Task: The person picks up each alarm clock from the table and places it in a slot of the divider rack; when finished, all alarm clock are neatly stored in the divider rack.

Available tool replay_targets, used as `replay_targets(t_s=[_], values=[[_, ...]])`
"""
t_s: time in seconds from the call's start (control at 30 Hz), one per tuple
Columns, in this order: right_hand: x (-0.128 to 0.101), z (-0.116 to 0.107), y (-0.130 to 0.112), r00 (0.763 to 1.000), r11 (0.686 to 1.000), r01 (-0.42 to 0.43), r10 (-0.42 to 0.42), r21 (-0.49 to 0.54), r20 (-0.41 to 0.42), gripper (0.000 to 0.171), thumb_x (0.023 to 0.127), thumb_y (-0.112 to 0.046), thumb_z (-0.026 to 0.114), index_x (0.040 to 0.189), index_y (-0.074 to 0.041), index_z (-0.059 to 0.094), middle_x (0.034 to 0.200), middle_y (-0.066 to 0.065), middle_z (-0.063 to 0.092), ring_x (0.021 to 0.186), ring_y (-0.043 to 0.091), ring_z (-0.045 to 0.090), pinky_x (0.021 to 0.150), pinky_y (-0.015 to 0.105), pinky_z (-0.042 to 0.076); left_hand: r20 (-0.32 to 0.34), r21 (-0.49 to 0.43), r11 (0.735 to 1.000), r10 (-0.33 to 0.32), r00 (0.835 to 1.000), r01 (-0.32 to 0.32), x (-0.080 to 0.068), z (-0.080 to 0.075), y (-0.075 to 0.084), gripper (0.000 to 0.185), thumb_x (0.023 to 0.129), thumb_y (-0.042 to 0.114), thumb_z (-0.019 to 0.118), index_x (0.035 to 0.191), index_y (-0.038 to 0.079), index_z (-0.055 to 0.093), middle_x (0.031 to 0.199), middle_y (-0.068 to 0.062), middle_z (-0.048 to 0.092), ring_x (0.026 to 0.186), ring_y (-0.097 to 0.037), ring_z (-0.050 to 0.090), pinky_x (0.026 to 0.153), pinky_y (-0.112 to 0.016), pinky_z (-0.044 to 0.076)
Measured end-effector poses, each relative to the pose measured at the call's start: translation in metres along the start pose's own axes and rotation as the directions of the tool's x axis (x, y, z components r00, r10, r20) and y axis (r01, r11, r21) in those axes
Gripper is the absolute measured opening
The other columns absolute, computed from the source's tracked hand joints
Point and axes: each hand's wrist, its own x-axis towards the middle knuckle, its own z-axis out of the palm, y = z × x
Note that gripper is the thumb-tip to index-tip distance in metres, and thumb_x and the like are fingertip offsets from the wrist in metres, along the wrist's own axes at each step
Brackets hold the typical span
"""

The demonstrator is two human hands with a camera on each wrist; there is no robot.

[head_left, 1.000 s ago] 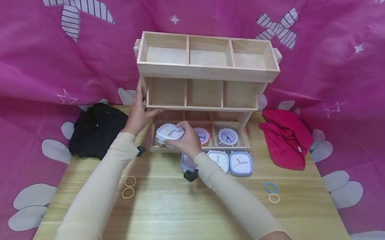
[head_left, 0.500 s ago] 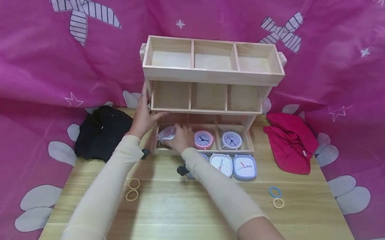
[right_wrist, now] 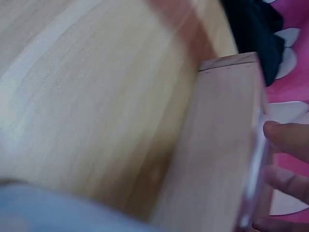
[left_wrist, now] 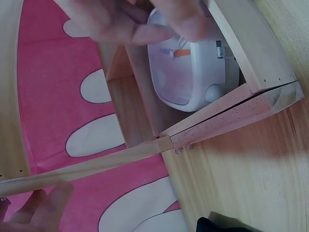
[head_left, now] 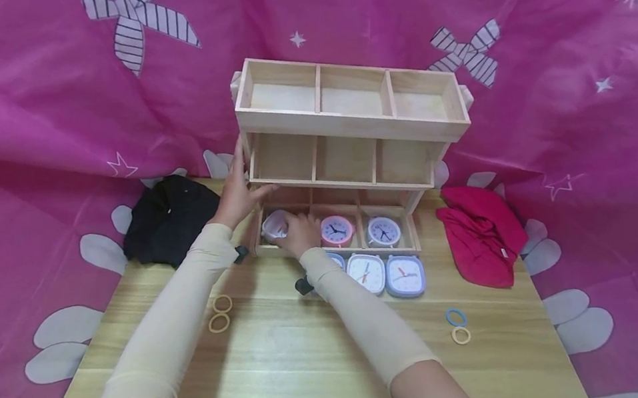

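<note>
In the middle of the head view, a wooden shelf (head_left: 348,148) with three rows of boxes stands at the far edge of the table (head_left: 292,364). The right hand (head_left: 298,234) is inside the bottom left box, with its fingers curled around a white clock (head_left: 275,225). The clock sits low in that box, close to the left wall and the front lip, so there is little room around it. The left hand (head_left: 236,193) rests on the left side of the shelf with its fingers straight and flat on the wood.

A pink clock (head_left: 336,230) fills the bottom middle box and a pale purple clock (head_left: 384,231) fills the bottom right box. The six boxes above them have room. Two square clocks (head_left: 386,275) lie on the table just in front of the shelf. The near half of the table is wide and open, with two tan rings (head_left: 220,313) left of the arms and a blue ring and a tan ring (head_left: 458,326) at the right. A black cloth (head_left: 167,219) lies at the left edge and a red cloth (head_left: 481,238) at the right edge.

A second ago the white clock was up in front of the shelf; now it is down in the box. The left hand has stayed put.

No words can be read, and the clock numbers are too small
</note>
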Motion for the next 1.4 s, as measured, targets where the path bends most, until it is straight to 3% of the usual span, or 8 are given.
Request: replay_targets(t_s=[0.23, 0.43, 0.63, 0.83, 1.0, 1.17, 1.4], values=[[-0.024, -0.034, 0.022, 0.998, 0.975, 0.057, -0.063, 0.213, 0.021, 0.030, 0.089, -0.036, 0.083, 0.107, -0.012, 0.080, 0.120, 0.012, 0.074, 0.121, 0.034, 0.064, 0.107, 0.046, 0.054, 0.014, -0.016, 1.000, 0.007, 1.000, -0.007, 0.003, 0.000, 0.000, 0.135, 0.084, 0.007, 0.091, 0.172, 0.038, -0.007, 0.171, -0.023, 0.025, 0.153, -0.049, 0.040, 0.117, -0.068, 0.047], [-0.064, -0.069, 0.050, 0.995, 0.923, 0.021, -0.058, 0.385, 0.086, 0.031, 0.094, -0.028, 0.081, 0.116, -0.005, 0.078, 0.117, 0.015, 0.078, 0.112, 0.034, 0.071, 0.100, 0.049, 0.060, 0.051, -0.019, 1.000, -0.006, 0.999, 0.007, 0.005, -0.005, 0.001, 0.134, 0.085, 0.008, 0.090, 0.171, 0.040, -0.008, 0.173, -0.022, 0.021, 0.153, -0.053, 0.038, 0.118, -0.070, 0.045], [-0.105, -0.085, 0.088, 0.998, 0.922, 0.021, -0.045, 0.386, 0.053, 0.032, 0.094, -0.025, 0.082, 0.117, -0.004, 0.078, 0.119, 0.012, 0.079, 0.117, 0.034, 0.071, 0.106, 0.051, 0.058, 0.076, -0.030, 1.000, -0.006, 0.997, 0.008, 0.005, -0.010, 0.001, 0.130, 0.087, 0.009, 0.089, 0.172, 0.039, -0.004, 0.171, -0.024, 0.021, 0.151, -0.054, 0.039, 0.116, -0.070, 0.048], [-0.140, -0.094, 0.129, 0.997, 0.917, 0.028, 0.002, 0.398, -0.075, 0.030, 0.089, -0.020, 0.086, 0.115, -0.006, 0.078, 0.129, 0.013, 0.074, 0.131, 0.039, 0.062, 0.114, 0.058, 0.052, 0.044, -0.015, 0.997, 0.075, 0.996, -0.074, 0.009, -0.009, 0.000, 0.127, 0.086, 0.005, 0.089, 0.174, 0.024, -0.001, 0.172, -0.024, 0.022, 0.155, -0.041, 0.033, 0.128, -0.060, 0.039], [-0.158, -0.105, 0.166, 0.989, 0.916, 0.005, 0.053, 0.401, -0.135, 0.046, 0.084, -0.019, 0.089, 0.126, -0.007, 0.074, 0.137, 0.016, 0.067, 0.136, 0.039, 0.055, 0.115, 0.064, 0.043, 0.020, -0.038, 0.995, 0.096, 0.995, -0.095, 0.011, -0.007, 0.000, 0.125, 0.086, 0.003, 0.088, 0.174, 0.024, 0.002, 0.166, -0.024, 0.030, 0.147, -0.036, 0.036, 0.129, -0.059, 0.038], [-0.167, -0.109, 0.195, 0.993, 0.926, -0.081, 0.109, 0.369, -0.054, 0.073, 0.076, -0.018, 0.096, 0.142, -0.009, 0.064, 0.153, 0.019, 0.055, 0.147, 0.044, 0.043, 0.122, 0.071, 0.032, 0.015, -0.034, 0.997, 0.066, 0.998, -0.066, 0.010, -0.007, -0.001, 0.125, 0.086, 0.003, 0.088, 0.174, 0.028, 0.002, 0.166, -0.023, 0.031, 0.149, -0.034, 0.036, 0.129, -0.057, 0.039], [-0.176, -0.101, 0.222, 0.990, 0.922, -0.142, 0.125, 0.361, 0.068, 0.098, 0.068, -0.016, 0.100, 0.154, -0.009, 0.053, 0.164, 0.020, 0.044, 0.154, 0.048, 0.034, 0.127, 0.071, 0.029, 0.015, -0.027, 0.998, 0.051, 0.999, -0.051, 0.011, -0.006, -0.003, 0.126, 0.086, 0.005, 0.089, 0.173, 0.034, 0.003, 0.170, -0.021, 0.028, 0.155, -0.036, 0.033, 0.129, -0.058, 0.038]])
